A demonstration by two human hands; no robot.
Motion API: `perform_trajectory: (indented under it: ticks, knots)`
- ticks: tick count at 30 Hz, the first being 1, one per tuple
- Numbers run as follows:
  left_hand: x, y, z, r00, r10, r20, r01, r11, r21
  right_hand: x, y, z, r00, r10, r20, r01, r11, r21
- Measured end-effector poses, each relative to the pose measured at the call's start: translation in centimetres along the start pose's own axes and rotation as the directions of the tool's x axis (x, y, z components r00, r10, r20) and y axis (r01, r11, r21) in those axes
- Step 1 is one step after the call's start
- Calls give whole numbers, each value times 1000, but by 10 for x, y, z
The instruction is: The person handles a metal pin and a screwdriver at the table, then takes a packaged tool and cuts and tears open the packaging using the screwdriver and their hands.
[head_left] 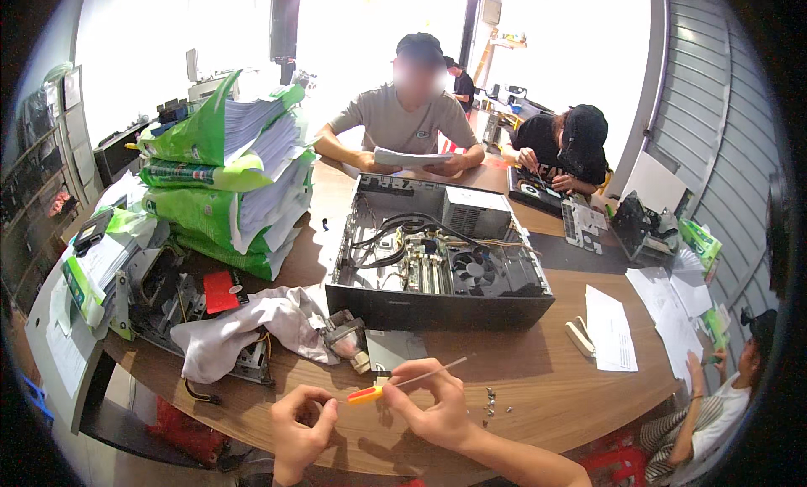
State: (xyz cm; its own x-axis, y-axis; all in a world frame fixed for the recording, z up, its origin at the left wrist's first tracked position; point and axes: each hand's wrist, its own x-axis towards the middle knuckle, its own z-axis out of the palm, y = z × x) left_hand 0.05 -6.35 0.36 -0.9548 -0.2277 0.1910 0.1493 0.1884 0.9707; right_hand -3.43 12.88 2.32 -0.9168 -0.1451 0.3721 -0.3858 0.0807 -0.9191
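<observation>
- Where the lower edge of the frame cuts off both forearms, only the wrists and hands show; the right hand (433, 411) sits at lower centre, the left hand (298, 432) just left of it.
- The right hand's fingers (420, 378) are closed round one screwdriver (402, 384) with an orange and yellow handle, its thin shaft pointing up and to the right above the tabletop (555, 394).
- The left hand's fingers are curled loosely inward, near the handle's end; whether they pinch anything small is too hard to make out.
- A handful of small screws (492, 401) lies just right of the right hand; they are too tiny to count.
- One open black computer case (437, 260) fills the centre of the frame, with one round fan (473, 268) and dark cables visible inside.
- One whitish cloth (244, 323) at left centre hides much of a dismantled device (168, 298) beneath it.
- Green-wrapped paper reams (235, 176) stack at upper left; I count about four, their edges blending.
- Four other people show: one seated at upper centre with papers, one partly hidden behind that person, one bent over at upper right, one cut off at the lower right rim.
</observation>
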Motion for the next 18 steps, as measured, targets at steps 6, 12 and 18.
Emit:
perform_trajectory:
  ticks: [6,12,18]
  knots:
    - [4,-4,6,982,151,112,-180,927,330,2,2,-3,948,-319,-5,313,935,-168]
    - [4,-6,10,951,253,179,-307,852,425,3,14,1,884,-440,155,467,840,-278]
    - [1,-5,9,944,266,197,-330,811,484,7,10,-10,890,-447,90,453,841,-295]
